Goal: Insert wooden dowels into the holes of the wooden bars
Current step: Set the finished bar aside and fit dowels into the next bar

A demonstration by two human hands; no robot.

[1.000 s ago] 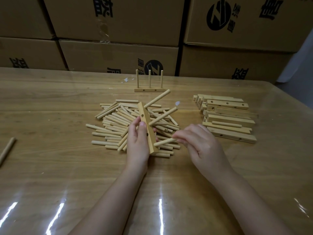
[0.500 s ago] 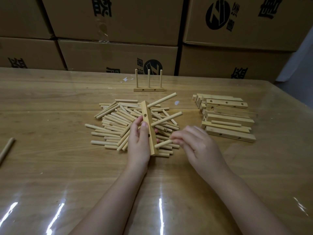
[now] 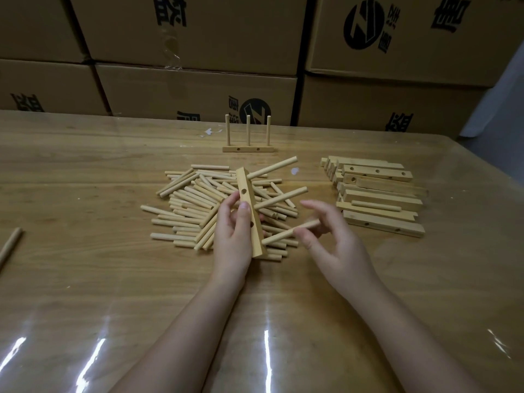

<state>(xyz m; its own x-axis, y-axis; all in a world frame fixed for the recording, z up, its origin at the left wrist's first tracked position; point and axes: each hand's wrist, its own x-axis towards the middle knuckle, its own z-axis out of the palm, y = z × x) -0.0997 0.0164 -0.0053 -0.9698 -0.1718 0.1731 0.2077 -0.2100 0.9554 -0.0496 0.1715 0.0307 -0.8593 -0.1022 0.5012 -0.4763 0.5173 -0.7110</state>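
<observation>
My left hand (image 3: 232, 236) grips a wooden bar (image 3: 246, 182) and holds it tilted above a loose pile of dowels (image 3: 187, 205). Three dowels stick out of the bar to the right: a top one (image 3: 273, 167), a middle one (image 3: 283, 197) and a lower one (image 3: 283, 235). My right hand (image 3: 337, 251) is at the outer end of the lower dowel. Its thumb and a finger pinch that end while the other fingers are spread; the hand is slightly blurred.
A finished bar (image 3: 248, 149) with three upright dowels stands behind the pile. A stack of drilled bars (image 3: 380, 194) lies to the right. One stray dowel (image 3: 10, 246) lies at the left edge of the table (image 3: 85, 279). Cardboard boxes (image 3: 198, 89) wall off the back.
The bar has tipped a little more upright in my left hand. My right hand has moved right along the lower dowel and its fingers have spread.
</observation>
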